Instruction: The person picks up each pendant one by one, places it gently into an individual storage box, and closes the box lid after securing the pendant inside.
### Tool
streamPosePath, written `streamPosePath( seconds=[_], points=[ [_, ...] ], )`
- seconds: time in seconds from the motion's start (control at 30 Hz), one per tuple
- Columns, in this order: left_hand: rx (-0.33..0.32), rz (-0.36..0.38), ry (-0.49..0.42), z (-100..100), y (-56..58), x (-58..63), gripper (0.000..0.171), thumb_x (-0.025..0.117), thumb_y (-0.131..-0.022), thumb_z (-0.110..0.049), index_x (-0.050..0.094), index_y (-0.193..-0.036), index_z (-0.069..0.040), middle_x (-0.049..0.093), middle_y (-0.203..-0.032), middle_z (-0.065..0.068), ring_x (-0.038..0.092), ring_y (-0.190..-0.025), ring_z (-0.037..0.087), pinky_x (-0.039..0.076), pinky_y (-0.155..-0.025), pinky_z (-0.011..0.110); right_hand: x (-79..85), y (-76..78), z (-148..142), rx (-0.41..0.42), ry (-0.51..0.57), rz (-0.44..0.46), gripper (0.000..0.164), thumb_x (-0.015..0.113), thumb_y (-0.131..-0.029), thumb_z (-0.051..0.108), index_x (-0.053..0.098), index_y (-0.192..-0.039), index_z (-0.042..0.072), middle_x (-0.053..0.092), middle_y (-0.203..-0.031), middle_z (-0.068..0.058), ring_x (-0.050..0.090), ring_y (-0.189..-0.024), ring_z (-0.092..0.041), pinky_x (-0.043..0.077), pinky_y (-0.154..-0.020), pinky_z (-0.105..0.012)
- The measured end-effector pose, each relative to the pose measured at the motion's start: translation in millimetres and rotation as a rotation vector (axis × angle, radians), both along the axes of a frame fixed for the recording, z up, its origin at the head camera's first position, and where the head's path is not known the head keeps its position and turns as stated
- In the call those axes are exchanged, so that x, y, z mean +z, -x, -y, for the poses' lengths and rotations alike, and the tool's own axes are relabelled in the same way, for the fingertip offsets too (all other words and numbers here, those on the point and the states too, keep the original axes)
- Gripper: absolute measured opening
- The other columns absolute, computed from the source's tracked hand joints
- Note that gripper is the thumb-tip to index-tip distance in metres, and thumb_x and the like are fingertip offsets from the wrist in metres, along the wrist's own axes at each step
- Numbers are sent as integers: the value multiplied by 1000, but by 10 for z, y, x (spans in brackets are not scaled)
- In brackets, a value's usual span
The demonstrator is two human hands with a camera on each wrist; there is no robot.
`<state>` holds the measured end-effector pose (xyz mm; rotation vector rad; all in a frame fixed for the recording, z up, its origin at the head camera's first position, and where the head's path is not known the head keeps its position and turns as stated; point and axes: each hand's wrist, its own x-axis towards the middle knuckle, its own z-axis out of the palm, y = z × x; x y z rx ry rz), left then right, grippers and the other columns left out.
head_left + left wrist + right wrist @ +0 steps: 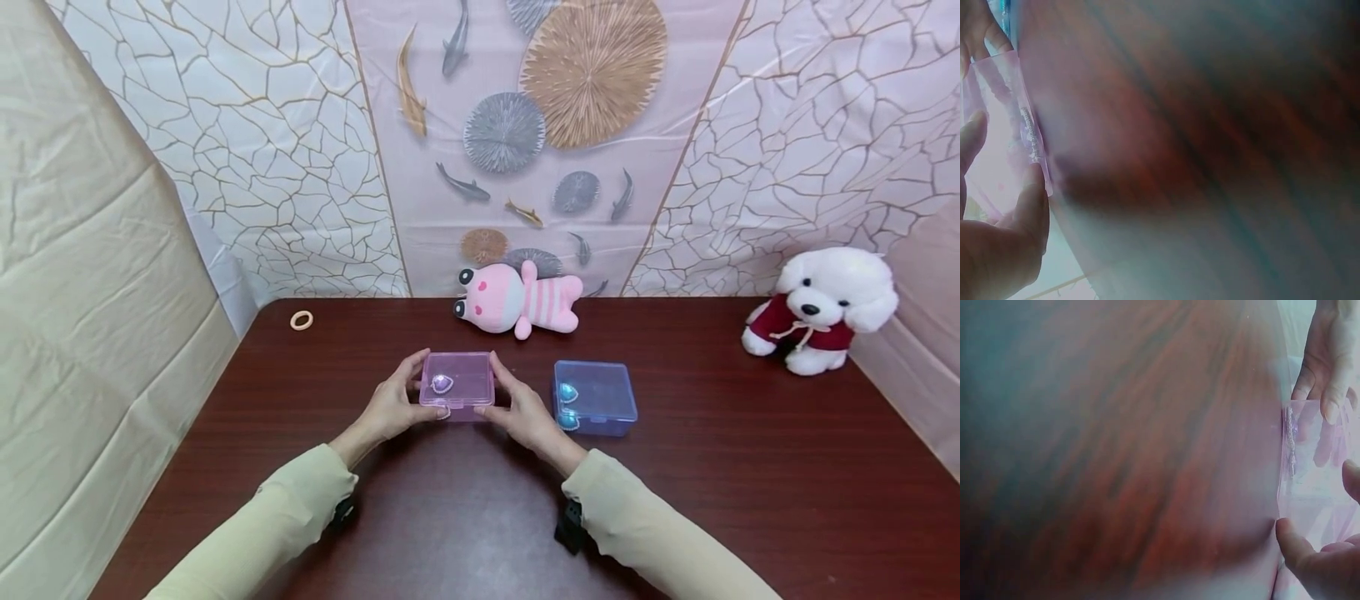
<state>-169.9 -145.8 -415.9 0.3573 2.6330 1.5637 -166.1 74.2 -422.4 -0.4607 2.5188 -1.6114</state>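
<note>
Between my two hands is a clear pink plastic box (468,377) with its lid down and a purple heart-shaped gem (442,384) toward its left side. My left hand (392,406) grips the box's left side, thumb at the front corner and fingers along the side toward the back. On the other side, my right hand (527,414) holds the right end, its thumb at the front. Both wrist views show thumbs and fingers against the pink walls. Just right of my right hand sits a clear blue plastic box (603,392), closed, with blue heart-shaped gems (569,407) at its left.
Behind the boxes a pink striped plush toy (517,300) lies on its side. At the far right sits a white plush dog (821,308) in a red jacket. A small wooden ring (302,320) lies at the back left of the dark brown table (712,467).
</note>
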Motion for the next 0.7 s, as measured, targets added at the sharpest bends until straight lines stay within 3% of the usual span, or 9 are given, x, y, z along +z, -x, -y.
streamPosePath(
  seconds=[0.1, 0.17, 0.23, 0.33, 0.47, 0.57, 0.7],
  points=[
    [5, 18, 19, 0, -8, 4, 94, 83, -69, -7, 30, -146, -5, 47, -140, 17, 59, -111, 33, 48, -92, 40, -5, -11, 10, 10, 12, -10, 82, 70, -84, 7, 22, -150, 10, 32, -150, -15, 31, -137, -27, 32, -111, -43],
    [-3, 20, 36, 30, 33, -86, 98, 84, -70, -13, 25, -148, -8, 43, -144, 15, 58, -113, 30, 48, -94, 39, -8, -13, 21, 29, 53, 20, 84, 69, -84, 4, 18, -150, 7, 25, -152, -16, 31, -137, -28, 38, -106, -42],
    [-10, 28, 47, 40, 10, -75, 101, 83, -71, -16, 21, -150, -7, 40, -146, 15, 57, -116, 29, 47, -96, 40, -10, -20, 35, 50, 119, 73, 86, 68, -84, 2, 13, -150, 3, 17, -155, -16, 29, -138, -29, 41, -103, -41],
    [-16, 50, 18, 55, -27, -67, 99, 79, -76, -21, 16, -150, -4, 35, -149, 17, 54, -120, 30, 45, -100, 41, -8, -44, 53, 38, 192, 136, 82, 65, -88, 10, 11, -150, 0, 13, -156, -17, 24, -140, -31, 34, -108, -44],
    [-6, 164, -189, 63, -68, -70, 78, 63, -91, -24, 16, -150, -2, 28, -151, 20, 45, -128, 33, 44, -101, 43, 7, -81, 75, -38, 218, 169, 70, 56, -95, 27, 20, -148, 0, 22, -154, -16, 22, -141, -30, 25, -114, -47],
    [16, 250, -348, 56, -92, -69, 64, 51, -98, -26, 20, -150, -4, 27, -151, 21, 41, -131, 33, 45, -98, 43, 19, -92, 98, -59, 297, 221, 64, 47, -99, 34, 22, -148, 0, 23, -154, -15, 21, -142, -27, 25, -114, -48],
    [34, 279, -409, 37, -103, -50, 60, 49, -99, -30, 25, -149, -7, 31, -151, 17, 39, -132, 30, 46, -98, 43, 30, -77, 126, -56, 441, 286, 61, 38, -102, 33, 20, -147, -3, 18, -156, -15, 19, -142, -26, 27, -113, -47]
  ],
)
